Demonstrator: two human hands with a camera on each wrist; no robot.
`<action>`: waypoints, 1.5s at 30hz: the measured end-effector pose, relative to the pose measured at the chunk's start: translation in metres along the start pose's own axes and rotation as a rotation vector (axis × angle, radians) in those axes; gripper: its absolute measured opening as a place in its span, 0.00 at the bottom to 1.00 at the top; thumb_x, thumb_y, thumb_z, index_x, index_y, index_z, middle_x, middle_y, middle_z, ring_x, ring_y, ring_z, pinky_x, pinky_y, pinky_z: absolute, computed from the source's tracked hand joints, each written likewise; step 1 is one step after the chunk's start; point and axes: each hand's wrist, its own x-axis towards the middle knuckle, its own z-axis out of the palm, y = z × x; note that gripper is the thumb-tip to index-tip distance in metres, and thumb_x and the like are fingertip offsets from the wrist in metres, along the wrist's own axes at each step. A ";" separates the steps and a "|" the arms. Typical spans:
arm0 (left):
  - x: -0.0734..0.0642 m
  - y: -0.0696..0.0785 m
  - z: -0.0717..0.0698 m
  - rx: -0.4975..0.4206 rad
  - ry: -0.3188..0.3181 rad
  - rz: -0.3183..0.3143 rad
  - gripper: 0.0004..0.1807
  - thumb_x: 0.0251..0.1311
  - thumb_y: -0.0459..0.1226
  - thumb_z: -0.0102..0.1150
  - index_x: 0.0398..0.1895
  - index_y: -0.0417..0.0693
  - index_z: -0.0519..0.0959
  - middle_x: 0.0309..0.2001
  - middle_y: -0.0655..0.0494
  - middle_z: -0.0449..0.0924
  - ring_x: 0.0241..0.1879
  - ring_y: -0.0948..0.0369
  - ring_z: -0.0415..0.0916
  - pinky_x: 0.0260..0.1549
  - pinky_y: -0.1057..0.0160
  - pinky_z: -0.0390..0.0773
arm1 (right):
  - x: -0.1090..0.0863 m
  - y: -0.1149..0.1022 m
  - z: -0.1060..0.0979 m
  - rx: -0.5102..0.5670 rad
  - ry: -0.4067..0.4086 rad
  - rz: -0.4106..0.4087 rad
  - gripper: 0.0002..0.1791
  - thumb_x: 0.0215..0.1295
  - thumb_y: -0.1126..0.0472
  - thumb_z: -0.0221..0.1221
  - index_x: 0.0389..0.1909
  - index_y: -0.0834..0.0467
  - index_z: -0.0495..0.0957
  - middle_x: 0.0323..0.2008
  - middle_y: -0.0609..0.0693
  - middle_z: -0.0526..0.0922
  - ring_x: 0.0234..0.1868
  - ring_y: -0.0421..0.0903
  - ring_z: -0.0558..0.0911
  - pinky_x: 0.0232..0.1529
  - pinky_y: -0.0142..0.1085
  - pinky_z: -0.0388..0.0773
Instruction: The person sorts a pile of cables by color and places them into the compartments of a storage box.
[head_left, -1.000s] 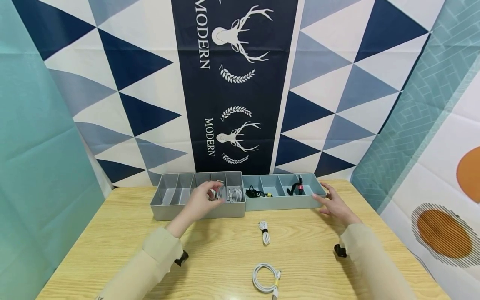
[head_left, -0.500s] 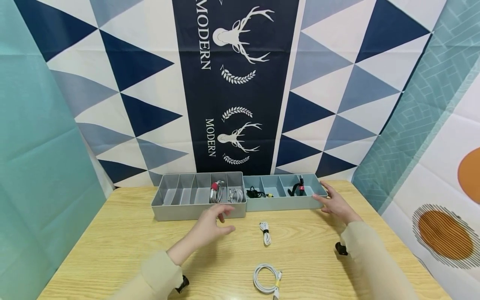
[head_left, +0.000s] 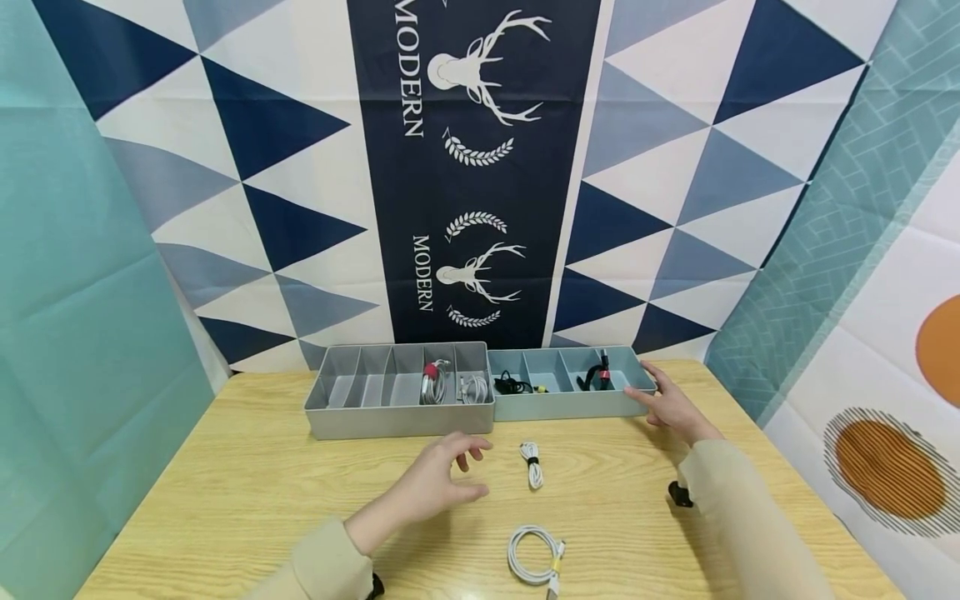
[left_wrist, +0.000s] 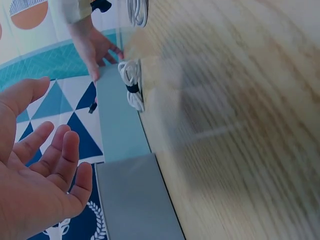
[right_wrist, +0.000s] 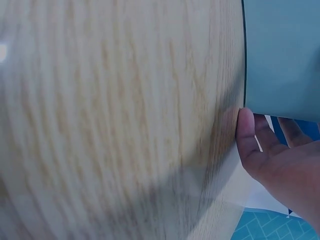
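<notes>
Black-tied white cable (head_left: pixel 532 465) lies on the desk (head_left: pixel 247 500), long axis pointing roughly toward the far edge | left hand (head_left: pixel 431 482), the nearer, hovers empty just to its left | right hand (head_left: pixel 671 407), fingers relaxed, touches blue divided tray (head_left: pixel 566 407) at right end.

A bundled, black-banded white cable (head_left: pixel 534 472) lies before the blue bin (head_left: pixel 570 407).
</notes>
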 end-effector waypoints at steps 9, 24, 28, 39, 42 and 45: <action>-0.004 0.004 0.011 -0.029 -0.064 0.041 0.29 0.44 0.41 0.67 0.53 0.55 0.71 0.42 0.60 0.72 0.36 0.66 0.69 0.36 0.70 0.70 | 0.001 0.001 0.001 0.012 0.006 0.018 0.50 0.55 0.38 0.53 0.69 0.42 0.29 0.66 0.70 0.38 0.34 0.51 0.69 0.28 0.37 0.71; -0.007 0.002 0.027 0.069 -0.231 0.178 0.34 0.41 0.49 0.67 0.56 0.58 0.68 0.51 0.66 0.68 0.44 0.65 0.70 0.43 0.67 0.69 | 0.000 0.002 0.003 0.030 -0.005 0.003 0.50 0.56 0.39 0.53 0.69 0.42 0.30 0.65 0.69 0.41 0.40 0.54 0.68 0.27 0.37 0.70; -0.005 -0.001 0.032 0.098 -0.301 0.199 0.37 0.40 0.51 0.67 0.58 0.58 0.67 0.52 0.67 0.67 0.46 0.66 0.69 0.46 0.67 0.67 | 0.000 0.001 0.002 0.040 -0.016 -0.003 0.49 0.57 0.40 0.53 0.69 0.42 0.30 0.65 0.70 0.42 0.34 0.53 0.68 0.25 0.37 0.69; -0.002 -0.002 0.046 0.216 -0.431 0.273 0.40 0.38 0.58 0.64 0.59 0.61 0.65 0.54 0.68 0.66 0.51 0.70 0.60 0.48 0.67 0.63 | 0.001 0.000 0.001 0.028 -0.008 0.013 0.51 0.55 0.39 0.54 0.69 0.43 0.30 0.66 0.70 0.38 0.42 0.55 0.67 0.28 0.37 0.70; -0.002 -0.003 0.048 0.242 -0.448 0.276 0.41 0.36 0.60 0.64 0.59 0.62 0.64 0.54 0.69 0.66 0.51 0.71 0.60 0.49 0.67 0.62 | 0.001 0.000 0.000 0.027 -0.006 0.023 0.49 0.57 0.40 0.53 0.69 0.43 0.29 0.66 0.69 0.36 0.37 0.52 0.68 0.28 0.37 0.70; -0.002 -0.003 0.049 0.262 -0.470 0.280 0.42 0.36 0.61 0.64 0.59 0.63 0.63 0.54 0.69 0.65 0.52 0.71 0.59 0.51 0.66 0.62 | 0.001 0.000 0.000 0.030 -0.001 0.032 0.49 0.57 0.41 0.53 0.69 0.42 0.29 0.66 0.69 0.36 0.25 0.47 0.66 0.26 0.37 0.69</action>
